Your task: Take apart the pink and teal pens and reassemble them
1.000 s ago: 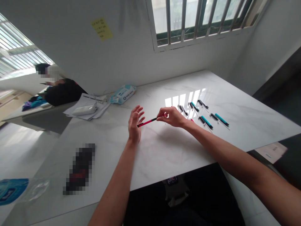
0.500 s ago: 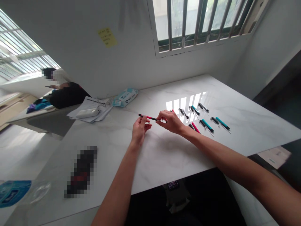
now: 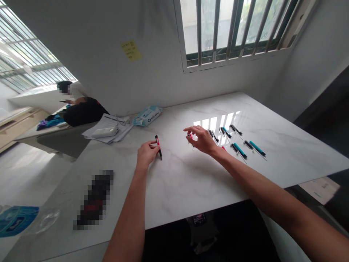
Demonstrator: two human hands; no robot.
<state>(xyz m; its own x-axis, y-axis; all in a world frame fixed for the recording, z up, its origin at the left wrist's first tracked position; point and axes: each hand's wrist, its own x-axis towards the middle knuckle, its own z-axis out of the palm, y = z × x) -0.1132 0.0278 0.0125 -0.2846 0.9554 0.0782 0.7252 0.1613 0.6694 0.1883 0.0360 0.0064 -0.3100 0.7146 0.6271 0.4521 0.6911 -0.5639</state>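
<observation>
Left hand (image 3: 148, 153) closed on a slim red-and-black pen (image 3: 160, 151), thumb and fingers pinching it about mid-length. Pen looks whole: dark upper end with a clip, red showing above the fingers, black lower section, greyish tip angled toward the near edge of the surface (image 3: 177, 193). It sits left of the surface's middle; whether the tip touches, cannot tell.

Right hand (image 3: 201, 139) holds nothing visible, fingers apart and curved, above the surface — red pen parts (image 3: 191, 137) just beyond the fingertips, partly hidden.

Past the right wrist, toward the right corner: dismantled pens in small groups — teal barrels (image 3: 257, 148), black pieces (image 3: 248, 145), thin white refills (image 3: 262, 156). Along the far edge, left of the hands, a blue-and-white wipes pack (image 3: 147, 115), with loose papers (image 3: 89, 131) beside it.
</observation>
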